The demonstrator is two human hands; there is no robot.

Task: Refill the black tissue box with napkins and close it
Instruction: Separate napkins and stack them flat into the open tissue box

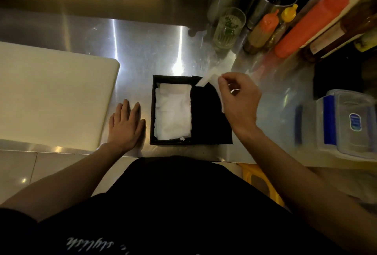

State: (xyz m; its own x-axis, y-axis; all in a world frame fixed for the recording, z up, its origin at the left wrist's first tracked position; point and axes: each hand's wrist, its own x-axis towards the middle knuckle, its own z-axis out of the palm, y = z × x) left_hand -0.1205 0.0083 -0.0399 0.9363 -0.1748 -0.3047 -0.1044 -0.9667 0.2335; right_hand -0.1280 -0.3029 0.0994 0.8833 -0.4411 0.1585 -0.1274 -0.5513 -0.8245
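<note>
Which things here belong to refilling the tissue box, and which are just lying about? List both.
Job: black tissue box, white napkins inside it, black lid, right hand pinching a blurred white piece.

Lying about: white board, glass, sauce bottles, clear plastic container.

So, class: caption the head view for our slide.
Right hand pinches a napkin above the open black tissue box.
</note>
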